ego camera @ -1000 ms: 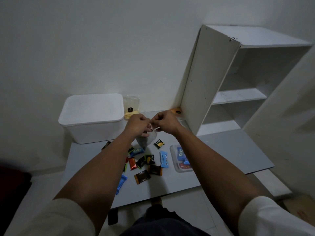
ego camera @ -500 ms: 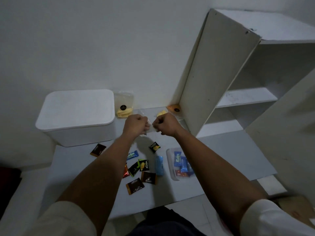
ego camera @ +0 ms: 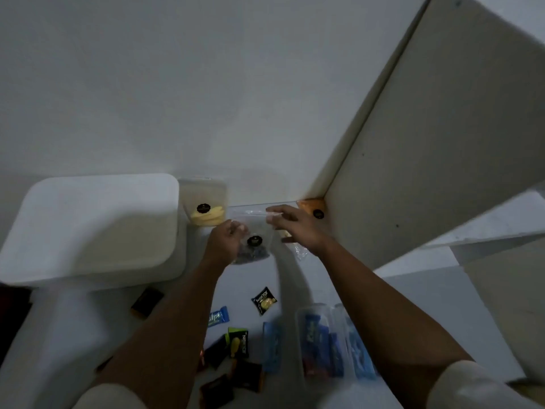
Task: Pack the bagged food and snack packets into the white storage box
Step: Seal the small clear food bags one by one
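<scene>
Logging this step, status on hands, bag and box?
Left hand grips clear bag with dark contents; right hand open at its top edge. White box lid on, nothing packed. Snack packets loose on table.

A plain room in a home, it seems, dimly lit; a bare white wall (ego camera: 177, 84) rises behind a low grey table (ego camera: 427, 305); a white open shelf unit (ego camera: 442, 143) stands on it at the right; a lidded white storage box (ego camera: 88, 231) and loose snack packets (ego camera: 264, 301) suggest household tidying.
</scene>
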